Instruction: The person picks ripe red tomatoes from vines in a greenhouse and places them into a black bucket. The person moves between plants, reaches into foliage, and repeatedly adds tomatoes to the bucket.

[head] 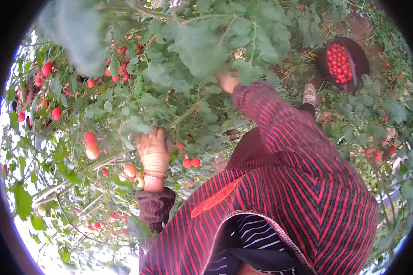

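Note:
My left hand [154,151], in a pale knit glove, reaches up into the foliage of a tomato plant [148,82]; leaves cover its fingertips, so what it touches is hidden. Beside its wrist hang pale orange tomatoes [129,170], and two joined ones [92,146] hang farther left. A pair of red tomatoes [191,163] is on its right. My right hand [228,82], also gloved, is farther up among the leaves, mostly hidden and slightly blurred, so its grip cannot be told. Clusters of red tomatoes [122,68] hang at the upper left.
A dark bucket [362,62] of small red tomatoes stands on the ground at the upper right, near my shoe [309,94]. Thick stems [189,111] cross the foliage between my hands. Another tomato plant [375,117] with red fruit grows on the right.

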Available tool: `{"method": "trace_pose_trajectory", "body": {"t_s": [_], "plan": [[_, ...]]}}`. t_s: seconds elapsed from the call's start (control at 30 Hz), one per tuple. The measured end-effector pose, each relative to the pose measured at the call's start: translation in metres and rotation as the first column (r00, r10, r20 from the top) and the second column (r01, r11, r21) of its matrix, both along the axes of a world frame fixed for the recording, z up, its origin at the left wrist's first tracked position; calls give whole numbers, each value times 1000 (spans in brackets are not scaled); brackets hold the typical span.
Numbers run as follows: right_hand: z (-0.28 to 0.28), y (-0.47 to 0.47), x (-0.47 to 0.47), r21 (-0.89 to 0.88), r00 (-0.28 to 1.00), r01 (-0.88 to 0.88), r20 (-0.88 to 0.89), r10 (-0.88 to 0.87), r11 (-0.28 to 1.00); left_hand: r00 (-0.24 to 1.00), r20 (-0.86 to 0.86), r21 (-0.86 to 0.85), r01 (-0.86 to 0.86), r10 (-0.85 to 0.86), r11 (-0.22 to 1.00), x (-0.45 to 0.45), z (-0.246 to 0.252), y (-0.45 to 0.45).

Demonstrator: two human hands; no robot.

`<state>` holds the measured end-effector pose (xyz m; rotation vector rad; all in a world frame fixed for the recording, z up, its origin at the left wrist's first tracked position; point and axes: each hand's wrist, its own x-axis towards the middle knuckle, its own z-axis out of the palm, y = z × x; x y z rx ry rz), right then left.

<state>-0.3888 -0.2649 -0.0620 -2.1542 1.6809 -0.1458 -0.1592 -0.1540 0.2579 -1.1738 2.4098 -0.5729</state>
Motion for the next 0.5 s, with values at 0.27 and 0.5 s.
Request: {"method": "trace_pose_trajectory", "body": {"t_s": [0.27, 0.5], "plan": [[-49, -17, -49, -8, 990, 117, 76, -116, 993, 993, 119, -30, -20, 23, 999, 4, 21, 1], [-35, 3, -41, -17, 967, 93, 239, -87, 995, 989, 145, -34, 7, -2, 999, -22, 33, 13]]}}
